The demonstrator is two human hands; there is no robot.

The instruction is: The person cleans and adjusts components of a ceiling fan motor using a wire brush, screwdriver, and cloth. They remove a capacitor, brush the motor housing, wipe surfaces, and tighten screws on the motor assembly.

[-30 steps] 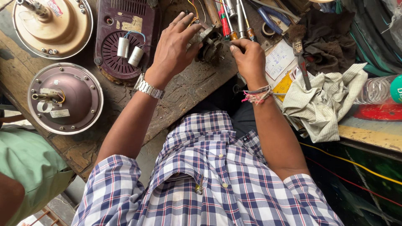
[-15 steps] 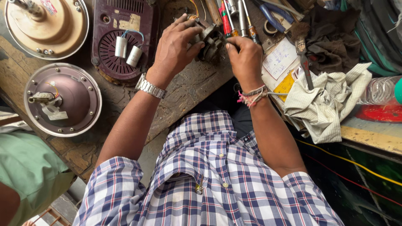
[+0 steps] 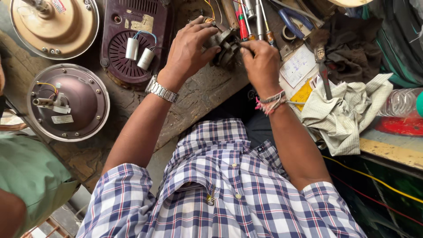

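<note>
Soft, even daylight fills this sharp overhead view, casting only faint shadows under the forearms, with mild glare on the brown fan motor housing (image 3: 68,102) at left, a dim far right side, and wide-angle stretching toward the edges.

motor part (image 3: 225,44): dull grey metal, grimy, matt
workbench (image 3: 200,94): bare wood, rough, scuffed, stained
watch (image 3: 161,90): steel link band, shiny
wrist threads (image 3: 269,102): cloth cord, pink/white
round cover (image 3: 68,102): brownish metal, semi-gloss, dusty
cream cover (image 3: 55,26): painted metal, smooth, slight sheen
maroon housing (image 3: 132,39): plastic, matt, worn
capacitors (image 3: 139,53): white plastic, smooth
rag (image 3: 346,112): pale checked cloth, crumpled
bottle (image 3: 403,102): clear plastic, ribbed
shirt (image 3: 220,189): woven plaid cloth, soft
</note>
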